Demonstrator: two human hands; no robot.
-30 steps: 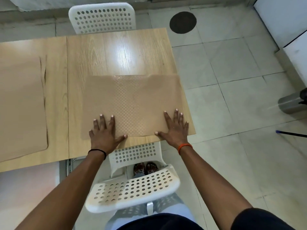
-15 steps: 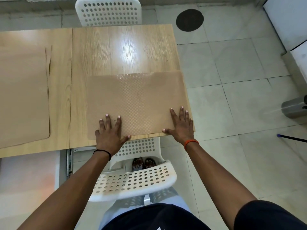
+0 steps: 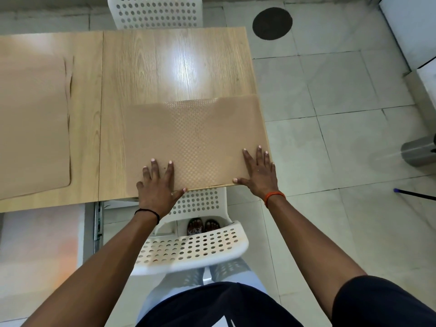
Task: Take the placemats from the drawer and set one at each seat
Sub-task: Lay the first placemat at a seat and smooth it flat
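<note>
A tan textured placemat lies flat at the near right corner of the wooden table, its front edge at the table's front edge. My left hand rests palm down on the mat's near left corner, fingers spread. My right hand lies flat on the near right corner, thumb along the table edge. A second tan placemat lies on the left part of the table. Neither hand grips anything.
A white perforated chair stands between me and the table, under the mat's seat. Another white chair stands at the far side. To the right, tiled floor, a dark round floor cover and a grey bin.
The placemat has slid toward the table's right edge and its front edge. Both hands stayed flat on its near corners and moved with it.
</note>
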